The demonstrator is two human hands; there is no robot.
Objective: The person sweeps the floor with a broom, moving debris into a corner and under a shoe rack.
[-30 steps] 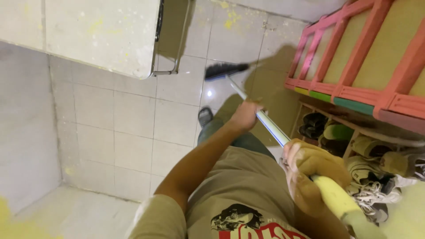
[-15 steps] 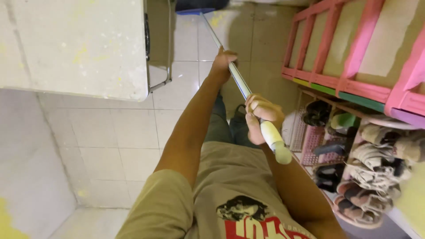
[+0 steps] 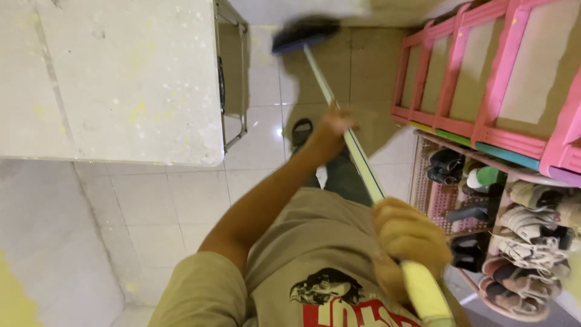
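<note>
I hold a long-handled broom [image 3: 357,160] with both hands. My left hand [image 3: 331,130] grips the pale handle partway down, arm stretched forward. My right hand [image 3: 408,233] is closed around the upper handle, just below its yellow end grip. The dark, blurred broom head [image 3: 302,33] rests on the tiled floor far ahead, near the table's metal legs. My foot in a dark sandal [image 3: 301,132] shows beneath my left arm.
A white paint-flecked table [image 3: 115,79] with a metal frame fills the upper left. A pink shelf unit [image 3: 484,85] stands on the right. Below it a shoe rack [image 3: 502,212] holds several shoes. Pale floor tiles [image 3: 181,200] lie between them.
The broom head has swept forward and left across the floor, my left arm has stretched out, and my right hand has come lower and closer to my body.
</note>
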